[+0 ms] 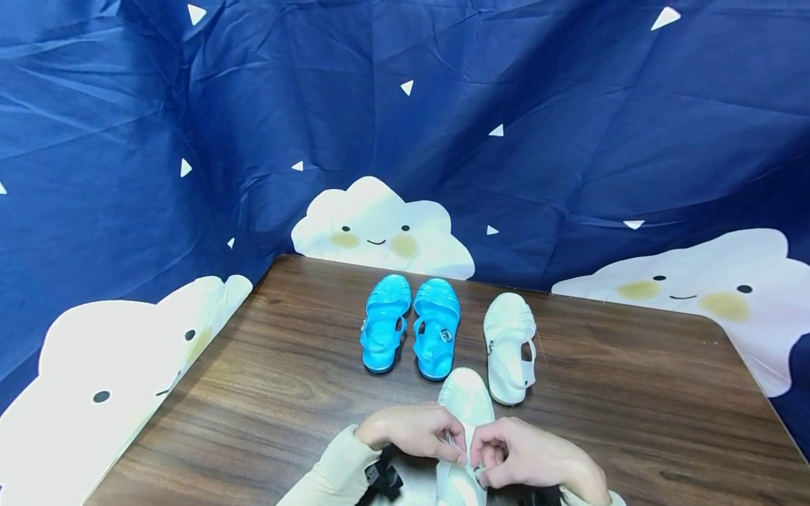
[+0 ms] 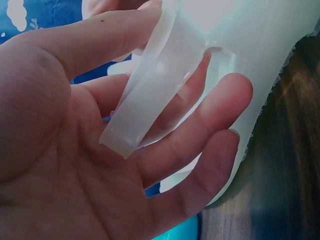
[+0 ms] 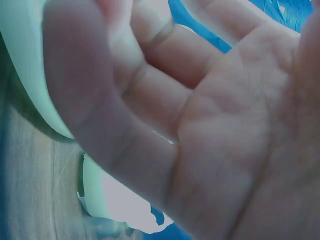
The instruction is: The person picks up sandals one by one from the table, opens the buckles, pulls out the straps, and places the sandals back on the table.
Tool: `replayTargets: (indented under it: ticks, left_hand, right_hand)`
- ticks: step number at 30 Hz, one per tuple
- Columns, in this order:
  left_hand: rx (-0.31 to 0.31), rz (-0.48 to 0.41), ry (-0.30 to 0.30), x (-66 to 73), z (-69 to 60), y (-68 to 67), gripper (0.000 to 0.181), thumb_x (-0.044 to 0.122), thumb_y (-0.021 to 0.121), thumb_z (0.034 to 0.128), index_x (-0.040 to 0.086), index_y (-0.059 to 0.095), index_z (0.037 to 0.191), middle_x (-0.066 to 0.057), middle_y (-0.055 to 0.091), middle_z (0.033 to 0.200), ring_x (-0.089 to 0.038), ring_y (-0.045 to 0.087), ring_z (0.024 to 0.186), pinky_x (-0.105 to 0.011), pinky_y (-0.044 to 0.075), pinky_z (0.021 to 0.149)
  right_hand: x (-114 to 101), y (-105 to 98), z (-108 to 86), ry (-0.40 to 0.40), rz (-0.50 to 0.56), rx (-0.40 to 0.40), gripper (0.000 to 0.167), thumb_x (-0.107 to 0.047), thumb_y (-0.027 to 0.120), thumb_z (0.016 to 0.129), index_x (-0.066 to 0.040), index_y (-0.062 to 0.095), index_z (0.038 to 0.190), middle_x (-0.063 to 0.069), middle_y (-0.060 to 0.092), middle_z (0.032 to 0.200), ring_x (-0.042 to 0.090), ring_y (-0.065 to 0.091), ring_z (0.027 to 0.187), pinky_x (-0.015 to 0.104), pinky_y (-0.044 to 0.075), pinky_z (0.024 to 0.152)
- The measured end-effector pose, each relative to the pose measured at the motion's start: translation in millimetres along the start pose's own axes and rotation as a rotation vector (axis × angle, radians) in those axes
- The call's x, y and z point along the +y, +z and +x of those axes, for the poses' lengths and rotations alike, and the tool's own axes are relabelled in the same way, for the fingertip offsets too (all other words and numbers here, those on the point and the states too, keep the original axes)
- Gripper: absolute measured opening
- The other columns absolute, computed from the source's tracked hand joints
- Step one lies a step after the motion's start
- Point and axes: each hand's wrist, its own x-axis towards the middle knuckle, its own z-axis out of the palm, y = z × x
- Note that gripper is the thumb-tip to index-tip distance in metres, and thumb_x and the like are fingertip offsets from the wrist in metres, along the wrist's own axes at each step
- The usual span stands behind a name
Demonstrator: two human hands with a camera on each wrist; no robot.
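A white jelly sandal (image 1: 465, 393) lies toe-away at the near edge of the wooden table, under both hands. My left hand (image 1: 418, 430) pinches its translucent strap (image 2: 150, 95) between thumb and forefinger, and the strap's loose end hangs across the palm. The other left fingers are half bent beside the sandal's side. On the opposite side of the shoe, my right hand (image 1: 528, 453) has its fingers curled and grips the strap's buckle end, where a small bit of metal shows. In the right wrist view, the curled fingers hide that grip.
A second white sandal (image 1: 506, 316) stands just beyond, to the right. Behind and to the left is a pair of blue sandals, the left one (image 1: 382, 327) beside the right one (image 1: 433, 337). A blue cloth (image 1: 538, 176) with clouds hangs around the brown table (image 1: 272, 365).
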Motion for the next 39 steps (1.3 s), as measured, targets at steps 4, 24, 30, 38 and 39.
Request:
replayTargets:
  ticks: [4,24,30,38,39]
  left_hand:
    - [-0.005,0.01,0.008,-0.4,-0.4,0.3,0.014,0.023,0.061,0.0946,0.013,0.07,0.095,0.018,0.06,0.078,0.012,0.05,0.069,-0.007,0.046,0.068]
    - [-0.025,-0.039,-0.012,3.1,-1.4,0.7,0.013,0.022,0.06,0.0952,0.012,0.068,0.094,0.017,0.058,0.078,0.011,0.049,0.065,-0.008,0.047,0.064]
    - [-0.034,-0.026,0.006,2.6,-1.2,1.0,0.013,0.022,0.059,0.096,0.012,0.067,0.094,0.015,0.057,0.076,0.01,0.047,0.064,-0.008,0.045,0.064]
    - [-0.04,-0.02,0.02,1.4,-0.7,0.4,0.013,0.022,0.059,0.0965,0.012,0.067,0.095,0.014,0.055,0.075,0.008,0.045,0.067,-0.006,0.043,0.068]
    - [-0.039,-0.017,0.022,1.3,-0.6,0.3,0.013,0.022,0.059,0.0964,0.012,0.067,0.094,0.014,0.055,0.074,0.008,0.045,0.067,-0.006,0.043,0.068]
  right_hand:
    - [-0.1,2.9,2.5,0.006,-0.024,-0.018,0.011,-0.004,0.065,0.078,-0.009,0.063,0.089,-0.009,0.048,0.064,-0.009,0.043,0.058,0.01,0.035,0.052]
    - [1.6,6.9,4.7,-0.012,-0.069,-0.032,0.014,-0.003,0.063,0.074,-0.009,0.058,0.084,-0.014,0.046,0.062,-0.011,0.042,0.057,0.009,0.03,0.051]
    - [-0.1,7.4,5.1,0.025,-0.064,-0.024,0.013,-0.003,0.063,0.073,-0.009,0.057,0.082,-0.018,0.045,0.063,-0.011,0.041,0.055,0.01,0.029,0.049]
    - [0.0,6.9,5.0,0.026,-0.067,-0.03,0.013,-0.003,0.063,0.072,-0.008,0.056,0.082,-0.018,0.045,0.063,-0.011,0.041,0.056,0.009,0.029,0.05]
    - [-0.3,6.8,4.2,0.027,-0.067,-0.032,0.014,-0.002,0.063,0.072,-0.008,0.056,0.082,-0.018,0.045,0.063,-0.011,0.041,0.056,0.009,0.029,0.05]
